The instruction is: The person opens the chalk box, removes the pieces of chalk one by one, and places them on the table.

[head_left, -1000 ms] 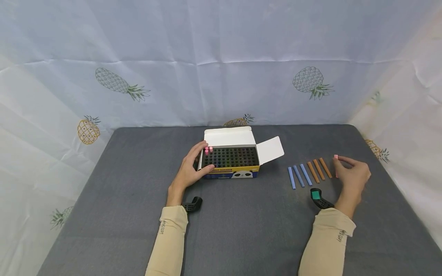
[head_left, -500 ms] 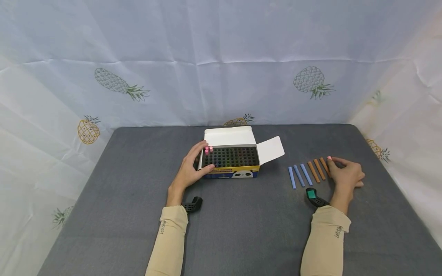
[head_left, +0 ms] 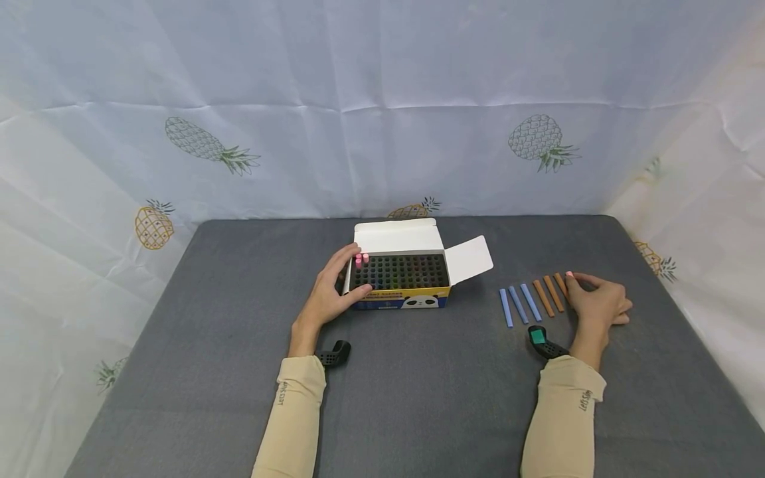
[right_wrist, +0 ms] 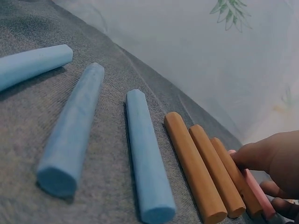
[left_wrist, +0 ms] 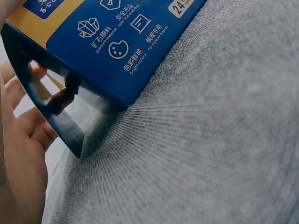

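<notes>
My left hand (head_left: pixel 325 292) holds the left end of an open chalk box (head_left: pixel 382 305), thumb at the front edge and fingers at the back corner. The box has a black holder full of holes, with 3 pink chalk sticks (head_left: pixel 358 262) standing in its back left corner. On the right, my right hand (head_left: pixel 597 302) pinches another pink chalk stick (right_wrist: pixel 258 192), lying right beside the last of 3 orange chalk sticks (right_wrist: pixel 194 168). In the head view the hand hides most of this stick. Left of the orange ones lie 3 blue chalk sticks (right_wrist: pixel 147 158).
The white lid (head_left: pixel 396 237) stands open behind the box, and a white side flap (head_left: pixel 468 260) sticks out towards the chalk row. A grey cloth (head_left: pixel 442 392) covers the table. Pale curtains with pineapple prints hang behind and at both sides.
My right hand has moved left with the pink chalk stick, up against the orange sticks, and has stayed there over the last half second. My left hand stays on the box.
</notes>
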`<action>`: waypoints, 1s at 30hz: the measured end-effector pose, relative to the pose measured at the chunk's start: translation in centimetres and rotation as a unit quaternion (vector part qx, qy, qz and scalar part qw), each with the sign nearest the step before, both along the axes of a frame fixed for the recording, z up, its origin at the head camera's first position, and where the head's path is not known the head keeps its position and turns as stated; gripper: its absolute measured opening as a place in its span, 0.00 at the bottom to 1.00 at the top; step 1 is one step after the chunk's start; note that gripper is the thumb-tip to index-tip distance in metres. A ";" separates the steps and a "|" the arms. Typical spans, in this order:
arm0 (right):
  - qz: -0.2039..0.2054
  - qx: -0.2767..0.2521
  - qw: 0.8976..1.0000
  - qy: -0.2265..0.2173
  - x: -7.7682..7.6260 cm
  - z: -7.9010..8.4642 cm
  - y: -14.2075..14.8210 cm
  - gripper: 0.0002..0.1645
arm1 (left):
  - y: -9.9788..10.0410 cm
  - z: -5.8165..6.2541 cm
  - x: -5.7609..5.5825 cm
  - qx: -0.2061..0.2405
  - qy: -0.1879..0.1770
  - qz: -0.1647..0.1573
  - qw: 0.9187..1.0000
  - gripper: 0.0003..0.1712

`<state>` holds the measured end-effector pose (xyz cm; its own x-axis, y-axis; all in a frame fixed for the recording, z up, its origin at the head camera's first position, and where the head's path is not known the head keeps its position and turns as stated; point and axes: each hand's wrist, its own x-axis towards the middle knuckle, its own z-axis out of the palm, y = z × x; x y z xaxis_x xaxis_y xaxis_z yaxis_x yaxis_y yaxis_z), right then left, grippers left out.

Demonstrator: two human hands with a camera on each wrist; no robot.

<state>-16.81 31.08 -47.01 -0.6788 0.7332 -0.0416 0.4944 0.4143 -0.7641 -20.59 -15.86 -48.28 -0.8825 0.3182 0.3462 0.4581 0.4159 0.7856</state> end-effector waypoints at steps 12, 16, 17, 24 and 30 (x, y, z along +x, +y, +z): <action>-0.001 -0.011 1.000 -0.013 0.0 0.2 0.1 0.32 | 0.0 0.1 0.1 -0.001 0.002 -0.001 1.000 0.45; -0.004 -0.019 1.000 -0.008 0.0 0.3 0.1 0.32 | 0.0 0.2 0.1 -0.002 0.002 -0.001 1.000 0.45; -0.005 -0.021 1.000 -0.004 0.0 0.4 0.0 0.32 | 0.0 0.2 0.1 -0.003 0.002 0.000 1.000 0.45; -0.019 -0.049 0.998 0.018 0.0 1.1 -0.2 0.30 | 0.1 0.4 0.1 -0.001 0.006 -0.003 1.000 0.45; -0.015 -0.055 0.998 0.041 -0.2 1.9 -0.4 0.29 | 0.0 0.3 0.1 -0.004 0.005 -0.002 1.000 0.45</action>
